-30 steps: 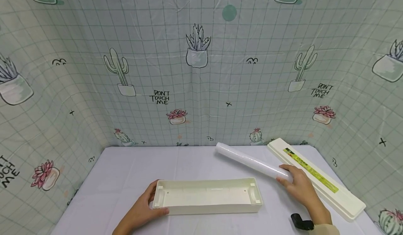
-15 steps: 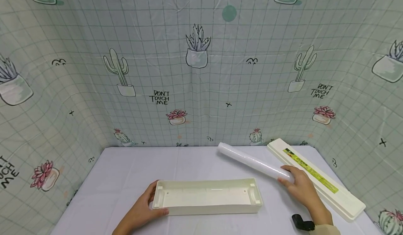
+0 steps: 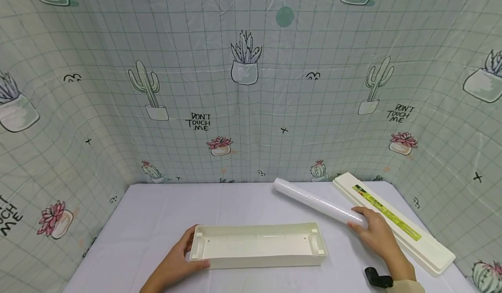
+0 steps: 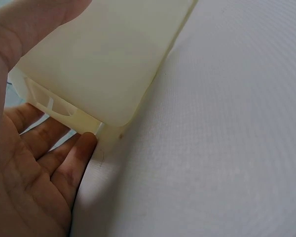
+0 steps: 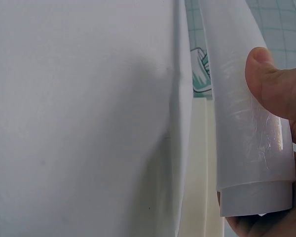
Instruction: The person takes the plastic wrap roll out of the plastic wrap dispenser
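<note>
A long cream plastic box (image 3: 259, 262) stands on the table with its hollow side up and nothing inside. My left hand (image 3: 177, 260) grips its left end, thumb on the near wall and fingers round the end; the left wrist view shows the fingers (image 4: 79, 158) against that end. My right hand (image 3: 376, 234) holds the near end of a roll of clear plastic wrap (image 3: 313, 200), which slants up toward the table's far side. In the right wrist view the thumb presses on the roll (image 5: 251, 143), and the fingers pass behind it.
A long cream lid (image 3: 427, 249) with a yellow-green label lies slantwise along the right side of the white-covered table (image 3: 164, 210). A black device (image 3: 378, 279) sits at the right wrist. A cactus-print curtain (image 3: 251, 110) surrounds the table.
The right hand and the roll of plastic wrap have drifted slightly to the right. The left hand and the box have stayed in place.
</note>
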Demonstrator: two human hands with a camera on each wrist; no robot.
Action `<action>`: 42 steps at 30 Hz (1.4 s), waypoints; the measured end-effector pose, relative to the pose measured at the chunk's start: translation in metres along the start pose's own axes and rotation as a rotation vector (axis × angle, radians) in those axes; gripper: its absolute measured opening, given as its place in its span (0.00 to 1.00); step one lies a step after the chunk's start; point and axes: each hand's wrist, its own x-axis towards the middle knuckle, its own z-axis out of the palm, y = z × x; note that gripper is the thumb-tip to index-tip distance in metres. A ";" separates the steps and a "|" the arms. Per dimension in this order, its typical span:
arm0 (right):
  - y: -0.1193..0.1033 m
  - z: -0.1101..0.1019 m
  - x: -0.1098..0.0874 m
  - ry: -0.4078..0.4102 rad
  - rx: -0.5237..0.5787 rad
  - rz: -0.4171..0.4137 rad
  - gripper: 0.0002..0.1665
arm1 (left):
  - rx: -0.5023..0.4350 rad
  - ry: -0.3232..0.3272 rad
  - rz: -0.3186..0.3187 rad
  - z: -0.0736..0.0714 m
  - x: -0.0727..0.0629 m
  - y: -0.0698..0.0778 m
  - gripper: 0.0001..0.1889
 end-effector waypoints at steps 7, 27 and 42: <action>0.003 0.000 0.000 -0.003 -0.006 0.020 0.28 | 0.005 0.003 0.008 0.000 -0.001 0.000 0.55; 0.009 0.000 -0.001 -0.011 -0.028 0.035 0.28 | 0.001 0.007 0.007 0.001 -0.001 -0.002 0.54; 0.014 0.002 -0.003 0.017 -0.037 0.045 0.28 | -0.007 0.002 0.019 0.002 -0.001 -0.003 0.54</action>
